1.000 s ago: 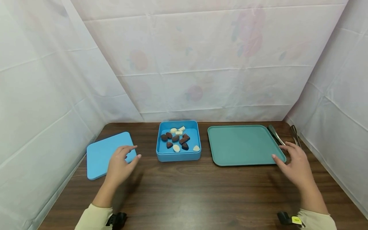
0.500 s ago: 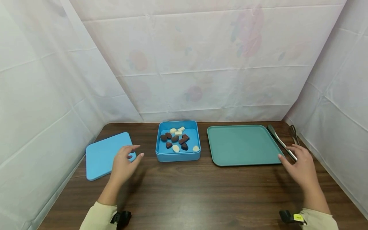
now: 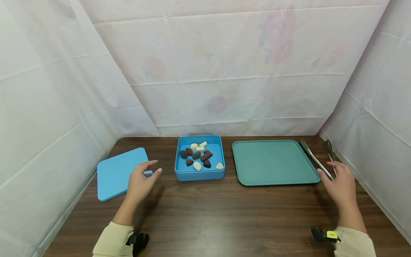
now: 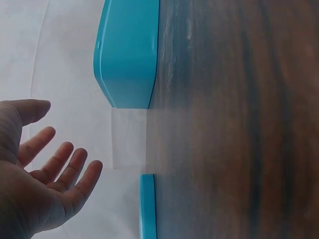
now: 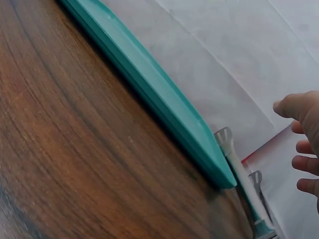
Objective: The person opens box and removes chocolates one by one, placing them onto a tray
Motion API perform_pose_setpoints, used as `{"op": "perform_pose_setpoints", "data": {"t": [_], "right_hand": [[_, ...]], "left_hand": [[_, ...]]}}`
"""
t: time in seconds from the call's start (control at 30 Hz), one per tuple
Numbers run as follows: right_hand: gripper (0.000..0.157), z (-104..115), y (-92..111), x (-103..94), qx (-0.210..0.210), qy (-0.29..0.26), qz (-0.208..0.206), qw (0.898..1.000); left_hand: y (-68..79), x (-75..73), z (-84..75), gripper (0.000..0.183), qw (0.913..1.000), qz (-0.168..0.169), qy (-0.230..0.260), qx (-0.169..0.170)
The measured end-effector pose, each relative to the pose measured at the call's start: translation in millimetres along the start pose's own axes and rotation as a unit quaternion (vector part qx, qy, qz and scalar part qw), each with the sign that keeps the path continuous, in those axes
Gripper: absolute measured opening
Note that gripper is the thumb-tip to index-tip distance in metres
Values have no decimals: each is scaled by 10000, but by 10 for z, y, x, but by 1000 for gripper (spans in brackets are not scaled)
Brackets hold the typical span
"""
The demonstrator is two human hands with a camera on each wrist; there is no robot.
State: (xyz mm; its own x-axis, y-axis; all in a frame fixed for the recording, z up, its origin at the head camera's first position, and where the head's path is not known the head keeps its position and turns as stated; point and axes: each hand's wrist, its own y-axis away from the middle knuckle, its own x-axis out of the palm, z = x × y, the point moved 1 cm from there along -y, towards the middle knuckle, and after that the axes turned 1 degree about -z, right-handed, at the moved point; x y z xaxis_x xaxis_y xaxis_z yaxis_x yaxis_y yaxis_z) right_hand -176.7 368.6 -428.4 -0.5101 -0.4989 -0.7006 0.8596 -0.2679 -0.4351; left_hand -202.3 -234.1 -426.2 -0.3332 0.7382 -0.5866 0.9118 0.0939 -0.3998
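My right hand (image 3: pixel 341 182) hovers with relaxed fingers at the front ends of two long utensils, beside the green tray's corner. The nearer one is a pair of metal tongs (image 3: pixel 316 160) along the tray's right side; the farther, darker utensil (image 3: pixel 329 147) is partly hidden by the hand. In the right wrist view, fingers (image 5: pixel 305 163) are apart from the tongs (image 5: pixel 245 177). My left hand (image 3: pixel 141 182), holding nothing, floats over the right edge of a flat blue lid (image 3: pixel 117 175). The left wrist view shows its fingers (image 4: pixel 79 186) loosely spread.
A blue box (image 3: pixel 199 175) stands at the back middle, with several dark and white chocolates (image 3: pixel 205 156) inside. The green tray (image 3: pixel 273 162) lies to its right. White cloth (image 3: pixel 240 100) hangs behind the wooden table (image 3: pixel 231 221) and at both sides.
My right hand has shifted rightward from the tray's front corner to the utensils' front ends. The left hand has drifted slightly right across the lid's edge. Box, lid and tray stay put.
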Motion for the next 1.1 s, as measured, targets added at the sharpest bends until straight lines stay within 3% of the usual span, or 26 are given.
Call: {"op": "perform_pose_setpoints", "data": {"t": [0.53,0.77,0.97,1.1], "right_hand": [[54,-242,-81,123,1199,378,124,9920],[54,-373,-143,176,1059,684,303,9916],[57,-473,-235,179,895,978,319,9907],[62,-526,-291,168,946,1062,439,9889]], "left_hand": [[-135,97,64,53,9904,590,630,-1083],[-170,138,107,58,9711,866,1492,-1647],[-201,171,131,55,9518,1067,2181,-1874],[-231,199,140,58,9428,1261,2349,-2002]]}}
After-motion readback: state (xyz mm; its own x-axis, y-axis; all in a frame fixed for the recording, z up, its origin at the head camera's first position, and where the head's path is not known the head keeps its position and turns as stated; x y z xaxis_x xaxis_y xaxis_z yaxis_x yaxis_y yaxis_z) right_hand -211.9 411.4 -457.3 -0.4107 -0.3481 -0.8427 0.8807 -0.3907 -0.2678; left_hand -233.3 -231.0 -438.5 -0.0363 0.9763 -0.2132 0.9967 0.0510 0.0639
